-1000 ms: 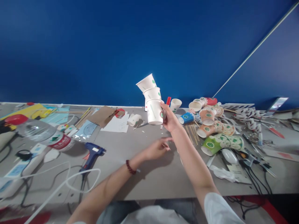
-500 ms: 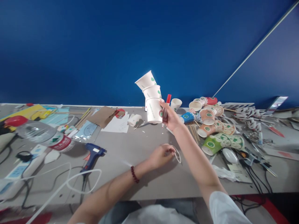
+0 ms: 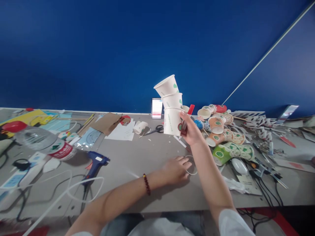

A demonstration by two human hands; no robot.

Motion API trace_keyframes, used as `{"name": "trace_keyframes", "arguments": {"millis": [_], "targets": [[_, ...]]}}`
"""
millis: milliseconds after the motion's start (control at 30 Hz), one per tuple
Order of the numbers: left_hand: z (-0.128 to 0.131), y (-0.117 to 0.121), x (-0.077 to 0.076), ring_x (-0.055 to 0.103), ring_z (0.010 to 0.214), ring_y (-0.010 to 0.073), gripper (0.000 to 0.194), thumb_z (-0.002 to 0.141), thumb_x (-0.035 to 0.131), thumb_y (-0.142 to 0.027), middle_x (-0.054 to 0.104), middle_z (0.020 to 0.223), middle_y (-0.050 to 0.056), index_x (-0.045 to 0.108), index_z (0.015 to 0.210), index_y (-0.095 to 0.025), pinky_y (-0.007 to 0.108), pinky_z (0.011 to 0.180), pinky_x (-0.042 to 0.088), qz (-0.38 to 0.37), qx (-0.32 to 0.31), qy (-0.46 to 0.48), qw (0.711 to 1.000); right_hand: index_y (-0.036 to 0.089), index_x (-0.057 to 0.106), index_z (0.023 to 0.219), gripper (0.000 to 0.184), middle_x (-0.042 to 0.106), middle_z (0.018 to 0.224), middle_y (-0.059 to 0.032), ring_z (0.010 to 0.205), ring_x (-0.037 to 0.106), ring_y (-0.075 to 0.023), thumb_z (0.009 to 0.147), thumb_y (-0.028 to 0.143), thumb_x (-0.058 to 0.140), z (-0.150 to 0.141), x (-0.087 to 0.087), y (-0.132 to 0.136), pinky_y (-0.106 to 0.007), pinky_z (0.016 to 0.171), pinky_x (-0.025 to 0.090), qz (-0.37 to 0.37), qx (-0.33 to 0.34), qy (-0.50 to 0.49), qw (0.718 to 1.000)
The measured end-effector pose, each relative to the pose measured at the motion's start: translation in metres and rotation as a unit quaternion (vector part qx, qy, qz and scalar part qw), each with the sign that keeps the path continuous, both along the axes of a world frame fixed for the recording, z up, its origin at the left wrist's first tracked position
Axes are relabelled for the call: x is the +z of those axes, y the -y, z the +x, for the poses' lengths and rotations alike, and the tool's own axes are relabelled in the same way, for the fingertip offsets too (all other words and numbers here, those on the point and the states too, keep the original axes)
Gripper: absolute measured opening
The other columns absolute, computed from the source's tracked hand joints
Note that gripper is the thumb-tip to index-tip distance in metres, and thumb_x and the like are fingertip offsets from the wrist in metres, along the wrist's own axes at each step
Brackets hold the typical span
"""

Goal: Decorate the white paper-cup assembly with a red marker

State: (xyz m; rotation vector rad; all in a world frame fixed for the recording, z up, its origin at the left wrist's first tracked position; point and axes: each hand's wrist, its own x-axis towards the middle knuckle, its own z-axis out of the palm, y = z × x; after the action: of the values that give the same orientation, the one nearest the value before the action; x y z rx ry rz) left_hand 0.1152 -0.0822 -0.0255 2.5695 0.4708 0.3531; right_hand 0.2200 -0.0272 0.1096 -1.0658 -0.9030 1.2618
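My right hand is closed around the lowest of several white paper cups, stacked in a bent column with its top leaning left. A red-tipped tool also sticks up from this hand; most of it is hidden by the fingers. Low over the grey table, my left hand has its fingers bent at a thin white ring, which it seems to grip by the edge. Behind the cup column another paper cup is partly hidden. Scissors lie just left of the column.
To the left are a blue glue gun, a plastic bottle and a power strip. Colored cup stacks lie on the right. A torn cup lies beside paper sheets. The blue wall rises behind.
My right hand has moved the cup column slightly right and down. My left hand has lowered toward the table and shifted right with the ring. The view has turned slightly.
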Motion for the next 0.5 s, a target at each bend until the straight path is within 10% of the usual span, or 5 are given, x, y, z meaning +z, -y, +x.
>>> {"name": "trace_keyframes", "arguments": {"millis": [200,367,500], "targets": [[0.036,-0.004,-0.006,0.051,0.139,0.0345,0.033,0.095,0.057,-0.026,0.067,0.138,0.016,0.068,0.124,-0.014,0.05,0.122,0.032,0.086,-0.029,-0.027,0.996,0.024,0.062,0.105,0.052,0.053,0.059,0.0095,0.038,0.029,-0.0036,0.07,0.054,0.086,-0.002,0.008,0.013,-0.019,0.033,0.018,0.075,0.015,0.049,0.996],[0.025,-0.021,0.003,0.058,0.13,0.0317,0.033,0.09,0.055,-0.016,0.071,0.131,0.016,0.072,0.118,-0.015,0.045,0.117,0.04,-0.037,0.002,0.095,0.995,0.023,0.063,0.116,0.061,0.052,0.056,0.0105,0.036,0.027,-0.0036,0.069,0.053,0.087,0.002,0.006,0.013,-0.02,0.033,0.018,0.061,0.022,0.08,0.995],[-0.01,-0.053,0.013,0.07,0.096,0.029,0.024,0.087,0.057,-0.019,0.077,0.099,0.009,0.076,0.101,-0.022,0.041,0.093,0.052,-0.229,0.22,0.184,0.93,0.024,0.064,0.118,0.055,0.052,0.056,0.0112,0.037,0.03,-0.0044,0.074,0.049,0.084,0.007,0.001,0.01,-0.02,0.033,0.021,0.057,0.01,0.087,0.995]]}}
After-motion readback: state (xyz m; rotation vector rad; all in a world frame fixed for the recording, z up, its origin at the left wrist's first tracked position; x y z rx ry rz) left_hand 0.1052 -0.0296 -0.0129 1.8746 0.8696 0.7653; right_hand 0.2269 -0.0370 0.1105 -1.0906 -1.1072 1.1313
